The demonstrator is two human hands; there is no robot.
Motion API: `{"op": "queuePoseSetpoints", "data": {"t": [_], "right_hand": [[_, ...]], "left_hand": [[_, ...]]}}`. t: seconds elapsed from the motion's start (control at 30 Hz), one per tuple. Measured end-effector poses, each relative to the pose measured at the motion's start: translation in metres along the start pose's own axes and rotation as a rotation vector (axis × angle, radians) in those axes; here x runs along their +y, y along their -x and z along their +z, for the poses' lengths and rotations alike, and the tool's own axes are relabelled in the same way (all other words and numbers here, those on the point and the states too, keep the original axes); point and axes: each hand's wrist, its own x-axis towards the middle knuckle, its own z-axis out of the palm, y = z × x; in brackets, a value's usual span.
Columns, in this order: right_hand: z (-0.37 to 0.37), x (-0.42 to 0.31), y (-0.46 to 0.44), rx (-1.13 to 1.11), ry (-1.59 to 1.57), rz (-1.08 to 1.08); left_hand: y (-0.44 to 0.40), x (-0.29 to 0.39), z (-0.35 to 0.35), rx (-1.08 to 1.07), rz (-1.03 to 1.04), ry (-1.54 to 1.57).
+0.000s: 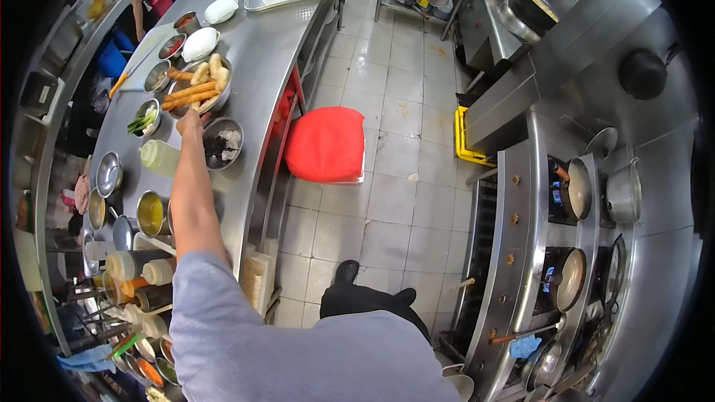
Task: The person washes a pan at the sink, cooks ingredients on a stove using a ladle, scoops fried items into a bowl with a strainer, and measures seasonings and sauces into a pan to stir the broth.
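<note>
Over the steel counter point(266, 48), the left hand point(191, 123) reaches a food bowl point(223, 98), its grip too indistinct to tell.

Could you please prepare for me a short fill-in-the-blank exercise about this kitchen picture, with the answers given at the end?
1. The person's ____ hand is at the metal bowl with long fried sticks.
2. The large square cover beside the steel counter is coloured ____.
3. The plastic crate across the aisle is coloured ____.
4. The cloth at the front of the stove is coloured ____.

Missing words: left; red; yellow; blue.
</note>
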Motion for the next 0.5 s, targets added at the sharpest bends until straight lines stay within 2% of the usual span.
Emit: {"op": "queuePoseSetpoints", "data": {"t": [0.23, 0.3, 0.33, 0.37, 0.4, 0.43, 0.47, 0.5], "right_hand": [[-0.006, -0.032, -0.008, 0.007, -0.350, 0.185], [-0.003, -0.030, -0.023, -0.006, -0.524, 0.266], [0.000, -0.025, -0.033, -0.032, -0.621, 0.320], [0.000, -0.025, -0.036, -0.039, -0.718, 0.359], [-0.002, -0.014, -0.059, -0.261, -0.619, 0.502], [0.009, -0.002, -0.055, -0.184, -0.863, 0.474], [0.009, 0.004, -0.057, -0.244, -0.889, 0.459], [0.006, 0.002, -0.054, -0.178, -0.894, 0.526]], "left_hand": [[-0.054, -0.020, -0.013, 0.003, -0.025, 0.029], [-0.040, -0.021, -0.010, -0.019, -0.011, 0.002], [-0.051, -0.024, -0.011, -0.061, -0.031, 0.080], [-0.097, -0.044, -0.019, -0.116, -0.108, 0.126], [-0.103, -0.042, -0.018, -0.152, -0.075, 0.079], [-0.093, -0.034, -0.013, -0.169, -0.008, 0.008], [-0.089, -0.030, -0.009, -0.188, 0.075, -0.076], [-0.083, -0.025, -0.002, -0.193, 0.187, -0.177]]}}
